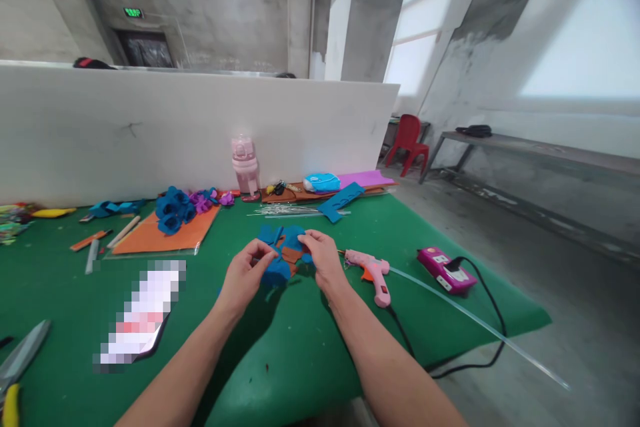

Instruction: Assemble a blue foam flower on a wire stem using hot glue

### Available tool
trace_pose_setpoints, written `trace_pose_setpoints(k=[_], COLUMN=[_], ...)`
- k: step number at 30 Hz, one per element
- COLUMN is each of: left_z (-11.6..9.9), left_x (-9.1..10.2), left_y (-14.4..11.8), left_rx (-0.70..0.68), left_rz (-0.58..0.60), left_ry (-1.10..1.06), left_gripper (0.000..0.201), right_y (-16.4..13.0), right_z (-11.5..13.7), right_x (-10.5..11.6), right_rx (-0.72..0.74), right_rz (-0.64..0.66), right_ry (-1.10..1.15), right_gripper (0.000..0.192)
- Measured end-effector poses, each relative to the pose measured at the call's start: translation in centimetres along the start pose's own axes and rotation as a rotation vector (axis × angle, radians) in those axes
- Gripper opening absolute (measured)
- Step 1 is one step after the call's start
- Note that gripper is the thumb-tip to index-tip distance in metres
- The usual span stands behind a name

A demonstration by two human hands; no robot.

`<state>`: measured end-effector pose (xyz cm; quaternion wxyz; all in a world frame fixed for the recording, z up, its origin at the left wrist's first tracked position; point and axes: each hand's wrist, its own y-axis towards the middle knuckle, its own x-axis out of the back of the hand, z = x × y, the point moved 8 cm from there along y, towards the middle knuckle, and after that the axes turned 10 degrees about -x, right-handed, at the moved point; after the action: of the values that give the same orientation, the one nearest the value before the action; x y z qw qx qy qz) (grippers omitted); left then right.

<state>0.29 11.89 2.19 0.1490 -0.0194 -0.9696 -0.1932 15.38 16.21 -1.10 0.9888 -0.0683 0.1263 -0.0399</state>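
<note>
Both hands work mid-table: left hand [246, 275] & right hand [323, 255] pinch blue felt flower piece [278, 260] above green mat [280, 353]. Step looks like petal shaping; next prob. needs pink glue gun [369, 267], just right.

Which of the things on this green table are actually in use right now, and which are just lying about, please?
In use: blue felt flower piece, held by left hand and right hand; pink glue gun beside them.

Lying about: pink bottle, finished blue flowers, orange sheet, scissors, power strip.
</note>
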Motion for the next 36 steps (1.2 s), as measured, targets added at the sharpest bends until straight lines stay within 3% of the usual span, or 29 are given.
trace_pose_setpoints(k=[3,9,20,36], left_z=[0.7,1.8,2.1,2.3], left_x=[0.2,-1.0,-1.8,-2.3], left_y=[-0.1,-0.6,-0.8,-1.0], left_rx=[0.062,0.175,0.181,0.204], left_rz=[-0.046,-0.031,0.006,0.015], left_ry=[-0.062,-0.23,-0.289,-0.349], left_gripper=[0.02,0.024,0.022,0.022], right_y=[-0.1,-0.8,-0.6,-1.0], right_z=[-0.3,0.1,-0.3,-0.3], right_x=[-0.2,-0.8,-0.9,-1.5], right_rx=[-0.042,-0.022,0.02,-0.031], right_rz=[0.016,0.035,0.061,0.103], right_ry=[0.025,-0.007,-0.014,0.03], right_gripper=[0.015,0.022,0.026,0.026])
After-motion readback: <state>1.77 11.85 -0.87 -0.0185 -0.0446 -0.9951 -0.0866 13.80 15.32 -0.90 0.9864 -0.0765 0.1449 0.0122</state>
